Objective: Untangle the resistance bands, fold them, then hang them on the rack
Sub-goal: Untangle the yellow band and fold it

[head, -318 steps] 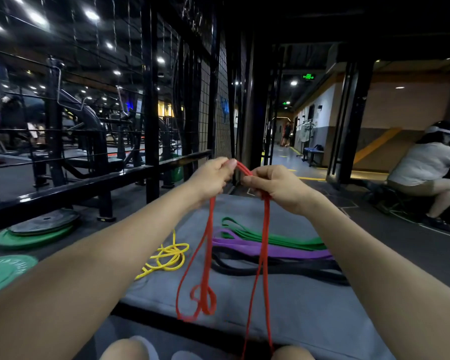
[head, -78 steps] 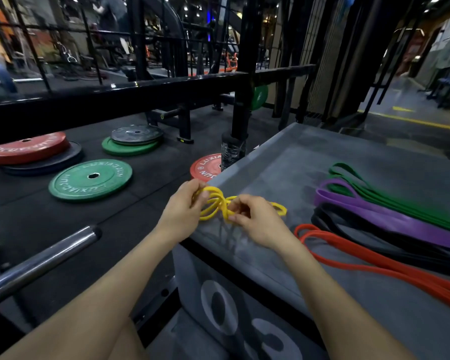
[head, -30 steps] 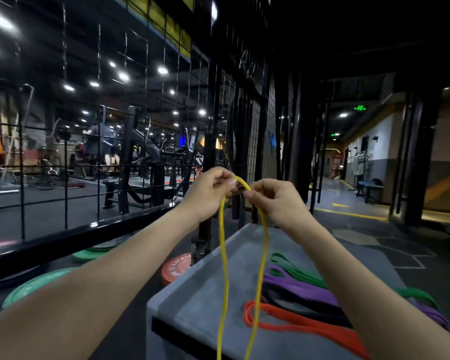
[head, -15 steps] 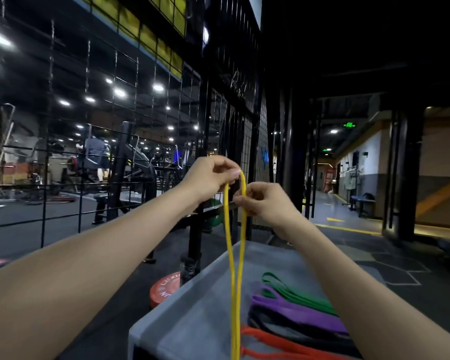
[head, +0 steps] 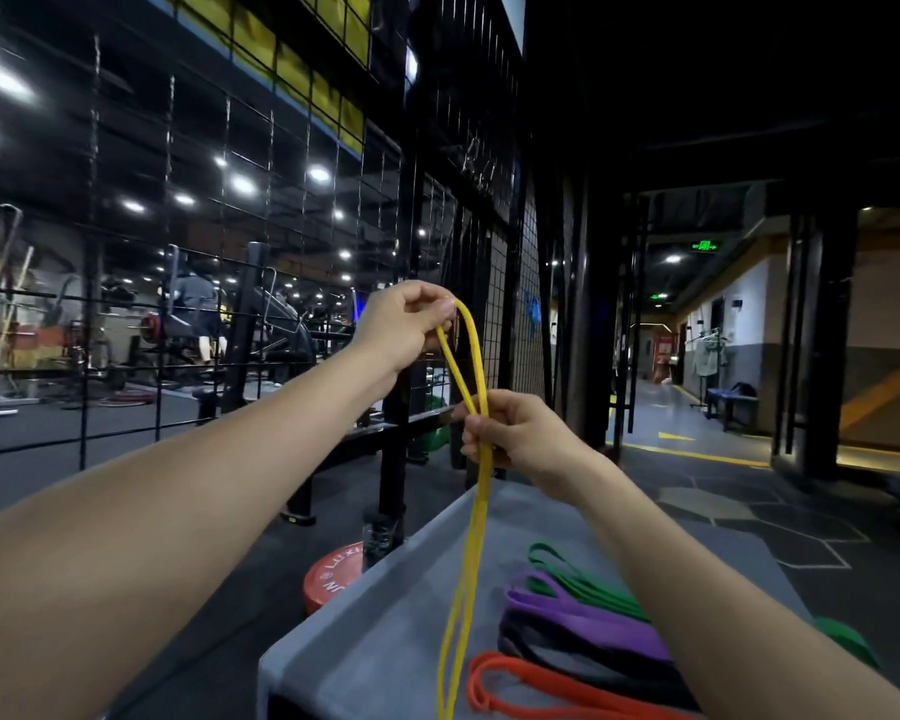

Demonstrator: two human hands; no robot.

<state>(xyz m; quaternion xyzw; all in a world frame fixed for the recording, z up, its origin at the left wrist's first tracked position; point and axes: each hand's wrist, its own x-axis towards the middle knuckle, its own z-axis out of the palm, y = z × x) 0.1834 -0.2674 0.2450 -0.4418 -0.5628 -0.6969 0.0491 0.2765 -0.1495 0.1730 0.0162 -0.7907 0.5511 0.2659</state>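
Left hand point(head: 405, 324) up high, pinching the top loop of the yellow band point(head: 470, 511); right hand point(head: 515, 433) lower down, fingers curled round both strands and squeezing them together. The band is thin and flat, hanging as a long narrow loop in front of the grey box point(head: 385, 615). On the box lie the green band point(head: 578, 582), purple band point(head: 583, 618), black band point(head: 557, 646) and red band point(head: 531, 683), side by side.

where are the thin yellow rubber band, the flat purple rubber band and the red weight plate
thin yellow rubber band point(head: 473, 553): head view, hanging doubled strands.
flat purple rubber band point(head: 588, 623): head view, middle of strap.
red weight plate point(head: 331, 576): head view, lettered face.
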